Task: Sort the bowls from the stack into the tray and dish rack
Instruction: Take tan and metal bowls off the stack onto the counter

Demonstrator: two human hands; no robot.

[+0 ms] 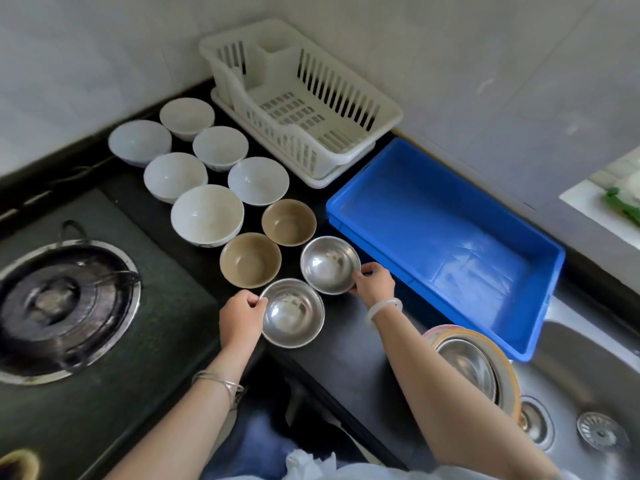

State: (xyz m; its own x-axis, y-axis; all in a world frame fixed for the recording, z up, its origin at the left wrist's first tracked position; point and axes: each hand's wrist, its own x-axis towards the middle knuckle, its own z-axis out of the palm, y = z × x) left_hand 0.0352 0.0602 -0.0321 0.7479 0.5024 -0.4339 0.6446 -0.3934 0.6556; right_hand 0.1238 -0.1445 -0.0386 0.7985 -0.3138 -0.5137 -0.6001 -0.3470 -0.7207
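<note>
Bowls stand in two rows on the black counter. Several white bowls (206,213) fill the far end, then two brown bowls (250,259). At the near end are two steel bowls. My left hand (240,318) grips the left rim of the near steel bowl (292,312). My right hand (372,284) grips the right rim of the far steel bowl (329,264). Both steel bowls rest upright on the counter. The white dish rack (388,116) stands in the corner, with nothing in it. Next to it is the blue tray (540,299), holding nothing.
A gas stove with a round burner (62,306) lies to the left. At lower right is a steel sink (588,393) with a steel bowl inside an orange-rimmed basin (498,358). Tiled walls close the back and right.
</note>
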